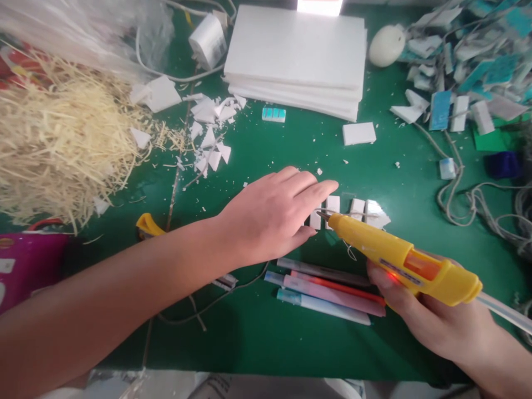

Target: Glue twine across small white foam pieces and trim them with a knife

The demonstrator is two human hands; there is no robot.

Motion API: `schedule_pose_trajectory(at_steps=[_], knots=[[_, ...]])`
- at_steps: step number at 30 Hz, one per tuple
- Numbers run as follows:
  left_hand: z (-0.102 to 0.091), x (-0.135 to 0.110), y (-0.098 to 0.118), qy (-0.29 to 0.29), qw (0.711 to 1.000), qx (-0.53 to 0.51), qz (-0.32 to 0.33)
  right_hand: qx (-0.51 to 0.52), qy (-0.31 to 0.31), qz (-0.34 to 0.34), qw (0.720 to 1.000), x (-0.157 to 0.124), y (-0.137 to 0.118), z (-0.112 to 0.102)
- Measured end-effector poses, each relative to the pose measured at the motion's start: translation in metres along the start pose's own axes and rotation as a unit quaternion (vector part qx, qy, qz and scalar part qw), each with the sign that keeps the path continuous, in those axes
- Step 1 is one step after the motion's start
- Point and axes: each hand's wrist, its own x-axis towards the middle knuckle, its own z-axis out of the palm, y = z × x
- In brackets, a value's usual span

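Glue gun: label too blurred to read. Below gun, right hand, fingers mostly hidden. Left of gun's tip, left hand covers part of the white blocks; whether it pinches any, can't tell. Behind gun, glue stick cut by frame edge. Far left of gun, straw pile cut likewise.

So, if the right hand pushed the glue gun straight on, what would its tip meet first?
Probably the small white block at the tip of the glue gun, with the left hand just beyond; depth is unclear, so it might pass over the block.
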Motion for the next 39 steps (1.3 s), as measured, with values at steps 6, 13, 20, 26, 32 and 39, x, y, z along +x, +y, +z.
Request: schedule_pose_trajectory(at_steps=[6, 13, 20, 26, 32, 39], knots=[[0.001, -0.001, -0.001, 0.0, 1.0, -0.001, 0.001, 0.024, 0.023, 0.012, 0.999, 0.005, -0.004, 0.002], [-0.01, 0.0, 0.0, 0.003, 1.0, -0.011, -0.01, 0.013, -0.013, 0.025, 1.0, -0.005, 0.002, 0.0], [-0.012, -0.001, -0.002, 0.01, 1.0, 0.027, -0.006, 0.016, -0.004, 0.041, 0.999, -0.007, 0.003, 0.002], [-0.006, -0.001, -0.003, 0.021, 0.999, 0.037, 0.007, 0.005, -0.011, 0.034, 0.999, -0.01, 0.006, 0.002], [-0.007, -0.001, -0.003, 0.01, 0.999, 0.044, 0.006, 0.005, -0.001, 0.021, 1.0, -0.003, 0.001, 0.001], [-0.01, -0.001, -0.003, 0.008, 0.999, 0.041, 0.011, 0.021, 0.002, 0.017, 1.0, -0.005, 0.003, 0.001]])
